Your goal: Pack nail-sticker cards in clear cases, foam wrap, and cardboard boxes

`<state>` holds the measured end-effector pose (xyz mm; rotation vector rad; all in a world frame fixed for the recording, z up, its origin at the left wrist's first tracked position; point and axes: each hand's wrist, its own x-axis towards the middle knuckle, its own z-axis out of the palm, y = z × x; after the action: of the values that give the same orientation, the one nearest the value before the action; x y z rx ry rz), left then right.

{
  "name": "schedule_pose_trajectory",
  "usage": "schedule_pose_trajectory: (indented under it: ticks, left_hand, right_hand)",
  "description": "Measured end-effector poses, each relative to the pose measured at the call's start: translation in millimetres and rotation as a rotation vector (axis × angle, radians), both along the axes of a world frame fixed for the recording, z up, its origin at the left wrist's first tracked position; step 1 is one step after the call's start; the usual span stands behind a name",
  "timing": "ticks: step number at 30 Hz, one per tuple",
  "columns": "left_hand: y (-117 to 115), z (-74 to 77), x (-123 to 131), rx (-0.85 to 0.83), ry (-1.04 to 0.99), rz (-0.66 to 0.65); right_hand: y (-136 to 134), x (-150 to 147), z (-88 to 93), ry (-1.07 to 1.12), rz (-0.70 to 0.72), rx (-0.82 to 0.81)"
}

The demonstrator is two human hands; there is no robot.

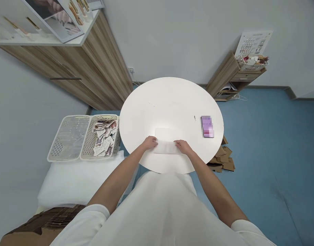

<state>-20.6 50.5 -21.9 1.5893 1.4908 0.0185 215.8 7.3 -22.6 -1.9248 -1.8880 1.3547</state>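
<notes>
A thin white sheet [163, 132], perhaps foam or wrapping film, lies near the front edge of the round white table [172, 99]. Its near part looks folded over into a flat, slightly see-through band. My left hand [149, 142] grips the left end of this band with curled fingers. At the right end, my right hand [182, 147] pinches it the same way. Whether anything lies inside the fold I cannot tell.
A blurred purple item [207, 126] and a tiny dark object [194, 118] lie on the table's right. White baskets, one with printed cards [104, 138], stand left above white sheeting [82, 181]. Flat cardboard [223, 159] lies on the floor at right.
</notes>
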Motion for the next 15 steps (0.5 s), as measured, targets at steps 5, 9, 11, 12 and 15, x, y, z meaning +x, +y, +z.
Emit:
schedule_pose_trajectory:
  ticks: [5, 9, 11, 12, 15]
  left_hand:
    - [-38.1, 5.6, 13.8, 0.535, 0.140, 0.002]
    - [-72.4, -0.3, 41.8, 0.652, 0.073, -0.556]
    - [-79.6, -7.3, 51.3, 0.627, 0.144, -0.618]
    - [-80.8, -11.0, 54.1, 0.614, 0.183, -0.617]
    - [-78.9, -20.1, 56.2, 0.583, 0.239, -0.612]
  right_hand:
    - [8.2, -3.8, -7.6, 0.026, -0.006, -0.017]
    - [8.7, -4.7, -11.4, 0.007, -0.023, -0.022]
    - [9.1, -4.7, -12.9, -0.016, -0.036, -0.025]
    - [9.4, -5.1, -13.3, -0.037, -0.045, -0.030]
    - [10.0, -8.9, -12.3, -0.143, -0.048, -0.036]
